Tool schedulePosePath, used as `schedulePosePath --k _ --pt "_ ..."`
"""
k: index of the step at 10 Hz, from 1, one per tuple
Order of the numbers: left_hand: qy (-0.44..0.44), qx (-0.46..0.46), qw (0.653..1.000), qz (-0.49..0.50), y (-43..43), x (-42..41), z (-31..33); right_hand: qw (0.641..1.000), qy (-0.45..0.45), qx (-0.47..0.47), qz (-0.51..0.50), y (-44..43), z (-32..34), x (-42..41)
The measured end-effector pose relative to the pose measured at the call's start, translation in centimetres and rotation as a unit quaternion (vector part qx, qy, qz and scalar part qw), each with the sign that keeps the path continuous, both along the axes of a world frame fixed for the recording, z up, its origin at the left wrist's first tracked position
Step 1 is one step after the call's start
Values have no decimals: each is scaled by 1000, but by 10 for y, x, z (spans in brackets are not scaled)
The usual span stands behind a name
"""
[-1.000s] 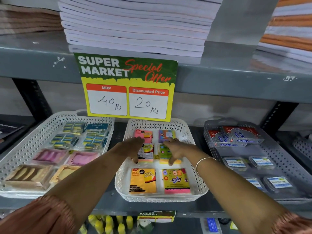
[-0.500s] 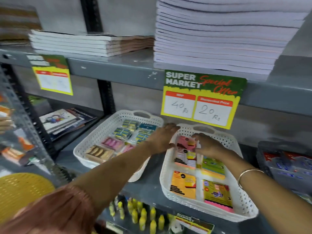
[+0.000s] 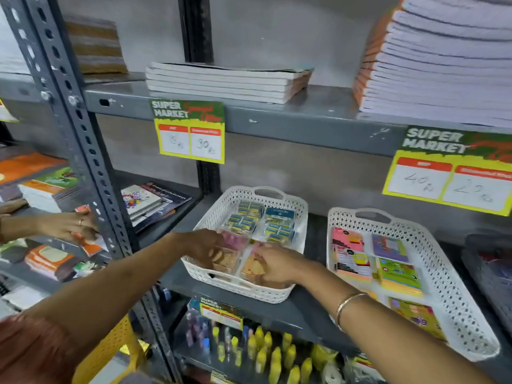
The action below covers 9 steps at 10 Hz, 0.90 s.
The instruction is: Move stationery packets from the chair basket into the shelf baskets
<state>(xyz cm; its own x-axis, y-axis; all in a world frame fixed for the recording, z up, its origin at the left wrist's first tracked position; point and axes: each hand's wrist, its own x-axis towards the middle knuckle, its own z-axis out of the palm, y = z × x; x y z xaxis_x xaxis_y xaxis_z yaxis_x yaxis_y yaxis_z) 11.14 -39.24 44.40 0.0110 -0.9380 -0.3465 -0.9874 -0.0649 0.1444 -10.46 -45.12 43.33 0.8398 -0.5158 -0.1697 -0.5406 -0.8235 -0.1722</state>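
Note:
A white shelf basket (image 3: 300, 214) holds blue eraser packets (image 3: 278, 231) at the back and pink and tan packets in front. My left hand (image 3: 203, 245) reaches into its front left, fingers pinched on a tan packet (image 3: 225, 260). My right hand (image 3: 277, 264) lies over an orange-tan packet (image 3: 249, 268) at the front right; its grip is hidden. A second white basket (image 3: 432, 245) to the right holds sticky-note packets (image 3: 399, 275). Part of a yellow perforated basket (image 3: 110, 347) shows at the lower left.
Another person's hand (image 3: 66, 225) works on the neighbouring shelf at left, behind a slotted grey upright (image 3: 83, 139). Notebook stacks (image 3: 221, 81) fill the shelf above, with price signs (image 3: 191, 131) hanging from its edge. Glue bottles (image 3: 266, 353) stand below. A grey basket (image 3: 487, 273) sits far right.
The view swung left. Both my hands left the sticky-note basket and moved into the left white basket, onto its front packets.

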Motion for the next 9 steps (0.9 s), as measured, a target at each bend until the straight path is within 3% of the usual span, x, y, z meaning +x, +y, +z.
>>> schedulePosePath --k 2,3,4,5,6,8,9 --pt "20 19 1000 -14 -3 6 -8 999 16 -24 -32 5 -13 6" --pt "-44 -17 996 -79 -4 12 -16 999 13 -9 -42 11 -10 5" --pt "-28 -50 995 -86 -4 11 -23 999 24 5 -44 16 -5 5" --pt "227 -54 967 104 -4 -2 -26 998 29 -1 -46 18 -2 4" --pt "178 -46 981 62 7 5 -21 999 27 -5 -47 19 -2 4" --pt "193 -45 973 119 3 10 -29 998 12 18 -52 19 -2 2" --pt "234 -59 962 127 -1 8 -21 995 -58 4 -80 19 9 -2"
